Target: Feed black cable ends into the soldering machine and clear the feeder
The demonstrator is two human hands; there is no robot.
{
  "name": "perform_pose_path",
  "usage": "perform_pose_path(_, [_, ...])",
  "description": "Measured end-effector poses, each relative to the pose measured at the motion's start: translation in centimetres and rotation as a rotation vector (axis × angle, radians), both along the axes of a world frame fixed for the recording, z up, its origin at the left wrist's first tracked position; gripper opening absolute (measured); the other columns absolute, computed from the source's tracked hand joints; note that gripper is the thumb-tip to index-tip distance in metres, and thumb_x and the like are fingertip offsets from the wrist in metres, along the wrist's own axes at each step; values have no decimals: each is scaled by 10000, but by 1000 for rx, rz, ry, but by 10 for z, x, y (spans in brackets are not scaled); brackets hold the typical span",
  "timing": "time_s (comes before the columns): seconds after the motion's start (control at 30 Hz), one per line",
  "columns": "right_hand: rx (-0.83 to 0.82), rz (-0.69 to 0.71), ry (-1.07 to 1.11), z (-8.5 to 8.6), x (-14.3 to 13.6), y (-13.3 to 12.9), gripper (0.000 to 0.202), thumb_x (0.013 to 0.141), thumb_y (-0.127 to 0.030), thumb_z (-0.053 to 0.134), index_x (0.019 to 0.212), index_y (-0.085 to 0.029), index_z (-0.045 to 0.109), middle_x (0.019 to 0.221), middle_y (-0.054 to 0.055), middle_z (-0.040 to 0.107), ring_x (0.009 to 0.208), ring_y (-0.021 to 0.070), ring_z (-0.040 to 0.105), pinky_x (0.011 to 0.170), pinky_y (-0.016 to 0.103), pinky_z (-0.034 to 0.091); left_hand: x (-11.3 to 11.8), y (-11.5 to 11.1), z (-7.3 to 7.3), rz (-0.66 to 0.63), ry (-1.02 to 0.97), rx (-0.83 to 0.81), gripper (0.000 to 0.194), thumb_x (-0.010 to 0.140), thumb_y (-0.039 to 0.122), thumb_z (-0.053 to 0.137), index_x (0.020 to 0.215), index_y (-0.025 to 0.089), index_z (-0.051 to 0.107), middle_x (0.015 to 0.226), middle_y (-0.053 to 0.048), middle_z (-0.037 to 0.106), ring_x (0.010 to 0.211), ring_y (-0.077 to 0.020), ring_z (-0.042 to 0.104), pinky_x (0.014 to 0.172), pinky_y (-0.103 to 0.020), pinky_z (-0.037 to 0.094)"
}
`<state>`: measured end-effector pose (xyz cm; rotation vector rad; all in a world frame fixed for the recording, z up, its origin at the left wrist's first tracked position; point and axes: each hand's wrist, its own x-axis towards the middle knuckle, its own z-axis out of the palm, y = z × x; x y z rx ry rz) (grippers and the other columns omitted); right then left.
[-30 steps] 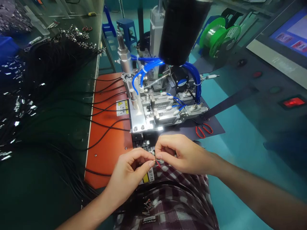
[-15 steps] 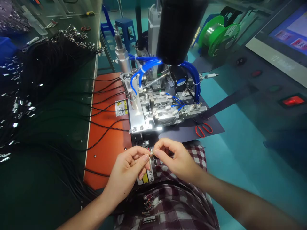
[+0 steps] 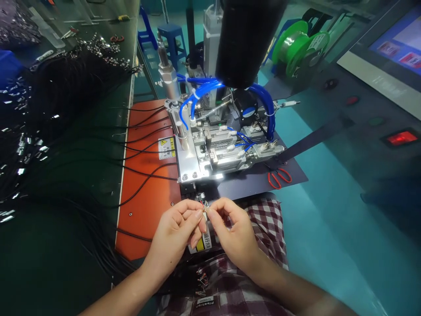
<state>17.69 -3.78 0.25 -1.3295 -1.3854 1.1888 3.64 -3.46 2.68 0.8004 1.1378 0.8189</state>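
Observation:
Close together in front of the machine, my left hand (image 3: 180,224) and my right hand (image 3: 233,224) meet at the fingertips. Thumb and forefinger of each are pinched on a small bunch of fine wires (image 3: 205,206), with a hint of red and white beside it. Most of the bunch is hidden by the fingers. A black cable (image 3: 134,235) runs from the left toward my left hand. Just beyond my fingertips is a small metal holder (image 3: 200,196) at the machine's front edge. Below my hands lies a label with Chinese characters (image 3: 200,244).
An orange board (image 3: 141,193) carries several black cables into the machine (image 3: 223,149) with blue air hoses. Red-handled scissors (image 3: 279,178) lie to its right. Many black cables with shiny ends (image 3: 98,48) cover the left table. A green wire spool (image 3: 297,46) stands behind; loose wire bits (image 3: 201,281) lie on my lap.
My right hand has turned and its wrist has come down and inward, with the fingertips still at the wires. My left hand has barely moved.

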Motion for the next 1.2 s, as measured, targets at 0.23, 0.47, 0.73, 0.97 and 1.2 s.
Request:
perform_pose_path(0.23, [405,8,-253,1,5,-5,147,874,-131,547,741,-193,556,689,-7,622,632,132,542,631,298,378,3,0,2,31,30,11,206,866,359,613,892,156,593,615,41,582,427,-33,389,450,-184,297])
perform_pose_path(0.47, [230,52,-79,11,32,14,106,867,-154,559,798,-204,622,729,-5,622,649,128,554,601,266,425,-2,2,8,-74,42,-14,239,888,386,572,832,154,587,559,58,485,446,-41,299,419,-194,182])
perform_pose_path(0.73, [43,309,174,10,27,33,155,818,-150,605,920,-215,702,902,23,648,740,127,576,630,256,457,-7,5,8,-211,-78,-62,241,927,350,496,814,154,579,517,75,389,442,-51,224,425,-217,132])
perform_pose_path(0.97, [-159,182,220,5,23,26,108,774,-233,677,871,-187,680,705,5,662,569,119,561,534,258,424,-8,7,10,-194,-84,-58,246,924,354,499,811,153,583,522,64,408,455,-56,230,435,-220,133])
perform_pose_path(1.2, [246,153,-30,10,24,17,92,819,-150,620,737,-191,619,697,-5,609,599,114,532,560,257,414,-7,6,7,-186,-61,-52,254,920,372,509,801,158,574,532,67,400,463,-58,234,434,-216,144])
